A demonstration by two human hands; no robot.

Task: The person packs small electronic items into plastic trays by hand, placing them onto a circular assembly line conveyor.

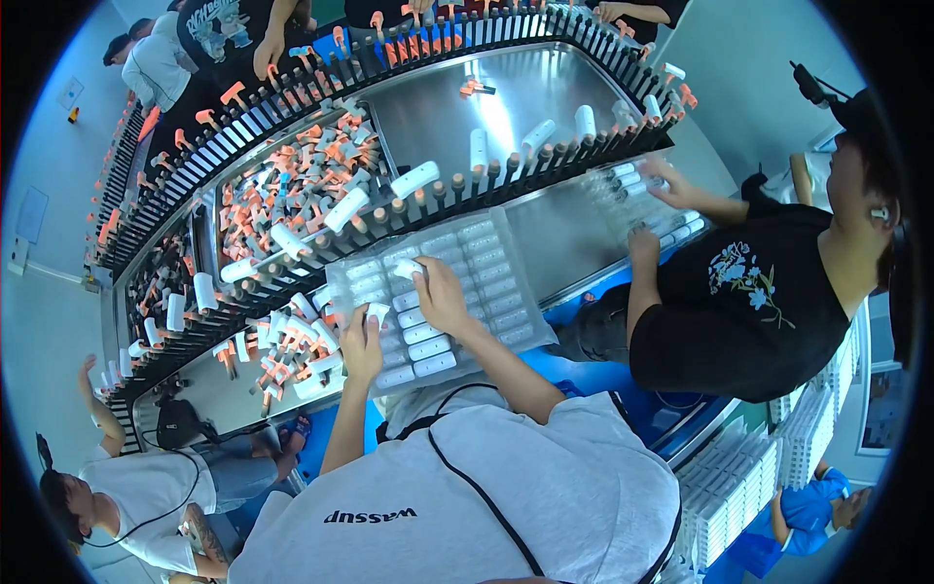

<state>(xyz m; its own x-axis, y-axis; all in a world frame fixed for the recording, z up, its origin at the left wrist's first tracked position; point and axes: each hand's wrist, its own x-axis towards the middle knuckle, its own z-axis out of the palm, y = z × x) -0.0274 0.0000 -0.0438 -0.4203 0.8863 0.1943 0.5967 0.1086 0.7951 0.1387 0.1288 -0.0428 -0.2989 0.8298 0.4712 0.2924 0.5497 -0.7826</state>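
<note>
The left hand [361, 350] pinches a small white piece [378, 312]; the right hand [443, 300], just right of it, grips a second white piece [406, 267] — both over a clear tray [533, 329] holding white blocks [428, 348]. Left of the left hand — a white-and-orange pile [282, 358].

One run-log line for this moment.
left hand: holds white piece; right hand: holds another white piece; clear tray: below hands; white casings: in rows
</note>
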